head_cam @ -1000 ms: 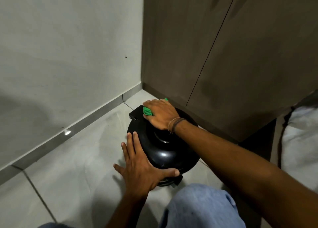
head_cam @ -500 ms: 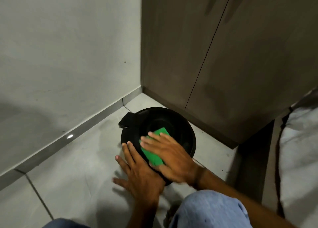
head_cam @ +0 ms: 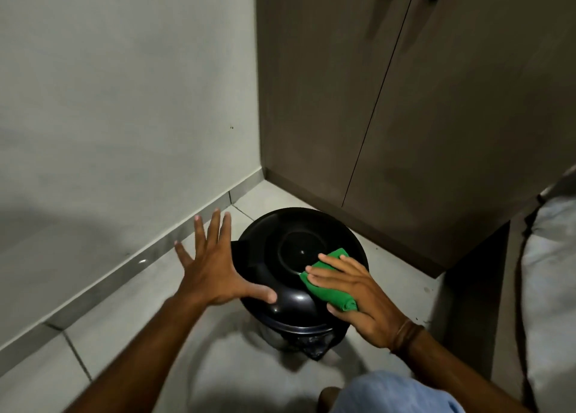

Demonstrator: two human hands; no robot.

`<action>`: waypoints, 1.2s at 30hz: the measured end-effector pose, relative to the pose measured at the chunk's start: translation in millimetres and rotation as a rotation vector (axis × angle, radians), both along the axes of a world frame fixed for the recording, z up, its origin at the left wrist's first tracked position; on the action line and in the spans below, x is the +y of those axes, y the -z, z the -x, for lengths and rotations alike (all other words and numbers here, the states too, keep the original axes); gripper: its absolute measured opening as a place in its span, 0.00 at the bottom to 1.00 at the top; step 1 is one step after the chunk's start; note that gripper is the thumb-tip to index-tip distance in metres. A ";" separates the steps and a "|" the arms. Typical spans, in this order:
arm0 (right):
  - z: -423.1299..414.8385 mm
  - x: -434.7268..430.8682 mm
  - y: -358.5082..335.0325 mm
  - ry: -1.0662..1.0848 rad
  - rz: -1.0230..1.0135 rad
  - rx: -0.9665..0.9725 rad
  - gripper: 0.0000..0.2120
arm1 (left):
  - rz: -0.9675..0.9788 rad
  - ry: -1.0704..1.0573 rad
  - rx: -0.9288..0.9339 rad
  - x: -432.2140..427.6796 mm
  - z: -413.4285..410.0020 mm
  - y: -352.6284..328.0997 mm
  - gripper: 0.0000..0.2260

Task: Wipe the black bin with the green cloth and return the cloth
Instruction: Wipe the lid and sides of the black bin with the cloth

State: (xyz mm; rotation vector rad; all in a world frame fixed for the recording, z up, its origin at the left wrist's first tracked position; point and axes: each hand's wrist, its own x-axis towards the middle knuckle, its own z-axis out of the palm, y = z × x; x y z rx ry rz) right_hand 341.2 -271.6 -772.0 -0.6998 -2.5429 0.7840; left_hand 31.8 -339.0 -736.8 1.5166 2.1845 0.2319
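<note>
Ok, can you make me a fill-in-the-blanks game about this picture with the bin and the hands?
1. The cloth under the right hand is coloured ____.
2. The bin being wiped is coloured ____.
3. The left hand rests on the bin with its fingers spread ____.
4. The bin stands on the tiled ____, near the cupboard.

Missing words: green; black; open; floor

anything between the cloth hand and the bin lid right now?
Nothing visible. The right hand presses the folded green cloth directly on the round black bin's domed lid. The left hand rests on the lid's opposite edge, clear of the cloth.
</note>
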 end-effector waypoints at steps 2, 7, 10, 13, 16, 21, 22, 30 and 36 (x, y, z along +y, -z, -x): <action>-0.9 11.3 -5.8 -0.006 0.015 -0.001 0.25 | 0.036 0.189 0.063 16.8 19.9 3.3 0.85; 0.2 25.9 -15.4 -0.013 0.047 -0.047 0.24 | 0.028 0.385 0.069 46.3 25.0 20.4 0.83; -1.1 26.4 -12.1 -0.010 0.040 -0.044 0.25 | 0.020 0.395 0.030 50.0 25.5 28.8 0.83; 0.7 25.3 -8.8 -0.002 0.009 -0.037 0.26 | 0.023 0.385 -0.009 48.7 27.1 29.4 0.84; 2.6 22.5 -5.0 0.037 -0.002 -0.021 0.28 | 0.003 0.316 -0.057 36.0 18.0 30.3 0.85; 15.4 13.4 -8.5 0.139 0.020 -0.008 0.29 | -0.045 0.081 -0.048 -6.4 -19.9 43.9 0.87; 22.4 8.8 -9.8 0.110 -0.026 -0.038 0.30 | -0.035 0.055 -0.044 -9.3 -25.4 44.1 0.87; 122.1 -10.5 -13.5 0.023 -0.232 -0.258 0.33 | -0.025 0.016 0.036 -10.2 -35.8 50.2 0.78; 140.1 39.9 -22.6 0.183 -0.246 -0.284 0.31 | -0.068 -0.094 -0.079 -6.7 -49.1 46.4 0.87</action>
